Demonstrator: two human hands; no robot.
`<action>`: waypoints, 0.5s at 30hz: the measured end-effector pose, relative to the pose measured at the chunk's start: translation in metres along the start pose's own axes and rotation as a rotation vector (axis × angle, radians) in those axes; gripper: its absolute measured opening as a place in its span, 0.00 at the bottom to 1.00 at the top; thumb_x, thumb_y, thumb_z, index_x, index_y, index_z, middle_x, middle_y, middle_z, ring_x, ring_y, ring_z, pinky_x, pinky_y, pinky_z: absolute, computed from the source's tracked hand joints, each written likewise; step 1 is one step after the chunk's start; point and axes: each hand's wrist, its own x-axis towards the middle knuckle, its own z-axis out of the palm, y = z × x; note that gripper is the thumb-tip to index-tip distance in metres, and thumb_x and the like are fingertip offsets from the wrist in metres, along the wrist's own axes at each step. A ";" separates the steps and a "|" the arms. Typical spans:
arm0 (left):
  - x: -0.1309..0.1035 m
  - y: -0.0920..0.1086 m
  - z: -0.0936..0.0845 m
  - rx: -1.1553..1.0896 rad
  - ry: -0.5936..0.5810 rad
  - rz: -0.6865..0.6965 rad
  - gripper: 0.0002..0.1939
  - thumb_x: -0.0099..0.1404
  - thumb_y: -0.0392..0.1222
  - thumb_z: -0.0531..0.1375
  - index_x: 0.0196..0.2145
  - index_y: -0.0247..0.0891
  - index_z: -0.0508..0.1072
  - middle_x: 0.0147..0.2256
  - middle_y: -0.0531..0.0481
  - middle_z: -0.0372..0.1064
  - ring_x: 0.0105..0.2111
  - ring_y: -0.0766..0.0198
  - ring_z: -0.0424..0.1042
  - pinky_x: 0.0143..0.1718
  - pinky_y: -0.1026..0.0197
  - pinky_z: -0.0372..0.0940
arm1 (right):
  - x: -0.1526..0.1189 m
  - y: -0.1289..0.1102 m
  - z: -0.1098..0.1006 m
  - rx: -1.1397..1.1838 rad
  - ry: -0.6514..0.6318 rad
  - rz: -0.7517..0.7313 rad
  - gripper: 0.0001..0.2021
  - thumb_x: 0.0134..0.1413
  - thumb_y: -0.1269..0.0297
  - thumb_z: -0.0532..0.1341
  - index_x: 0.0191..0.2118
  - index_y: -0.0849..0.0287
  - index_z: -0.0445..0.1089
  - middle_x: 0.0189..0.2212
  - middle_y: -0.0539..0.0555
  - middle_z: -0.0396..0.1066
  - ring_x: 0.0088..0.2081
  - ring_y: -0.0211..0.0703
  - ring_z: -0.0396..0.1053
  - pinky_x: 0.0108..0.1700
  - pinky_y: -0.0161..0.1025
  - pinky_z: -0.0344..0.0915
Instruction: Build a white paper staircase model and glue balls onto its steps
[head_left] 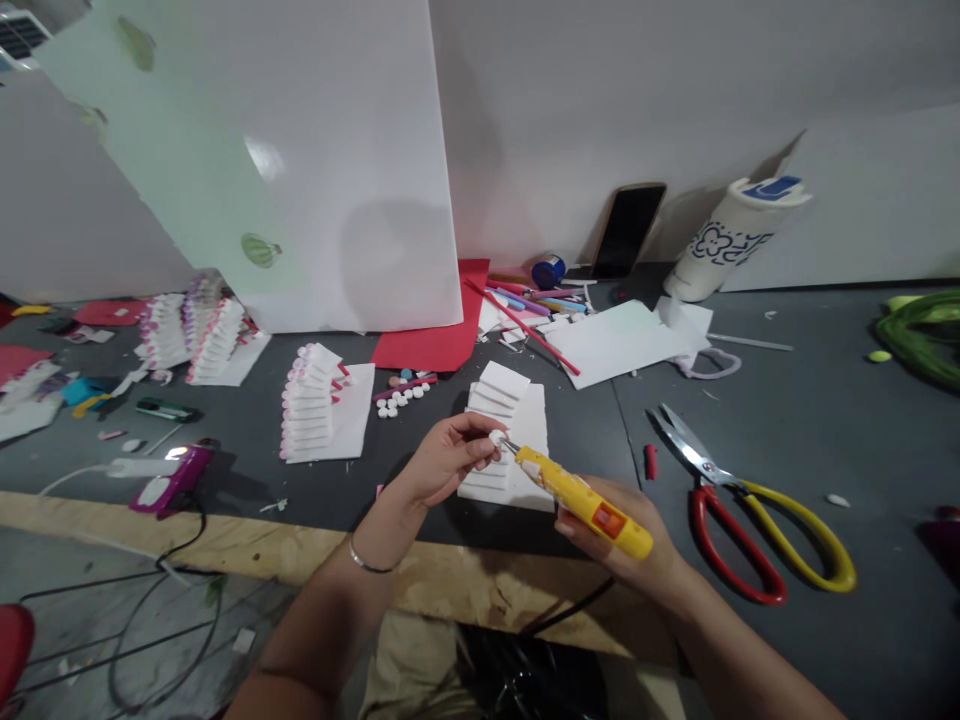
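Between thumb and fingers, my left hand (456,455) pinches a small white disc (497,437). The metal nozzle of a yellow hot glue gun (585,500) meets the disc or sits right at it. Wrapped round the glue gun's body is my right hand (626,525). Beneath both hands lies a white card (534,415) with a fanned row of white paper strips (501,383), partly covered by the left hand. More white discs (401,402) lie in a small group to the left, beside a dark pink stick.
Large scissors (720,480) with red and yellow handles rest at right. Finished-looking fanned strips with pink tips (311,405) stand at left, near a purple power strip (172,480). A phone (628,230) and tumbler (727,240) are behind. White boards (352,150) rise at the back.
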 end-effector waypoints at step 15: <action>0.000 -0.001 -0.002 0.007 -0.009 -0.009 0.18 0.45 0.43 0.75 0.32 0.32 0.78 0.24 0.52 0.70 0.24 0.73 0.66 0.24 0.69 0.54 | 0.001 0.001 -0.001 -0.072 -0.009 -0.087 0.15 0.62 0.54 0.57 0.26 0.55 0.62 0.20 0.49 0.65 0.21 0.39 0.63 0.23 0.37 0.58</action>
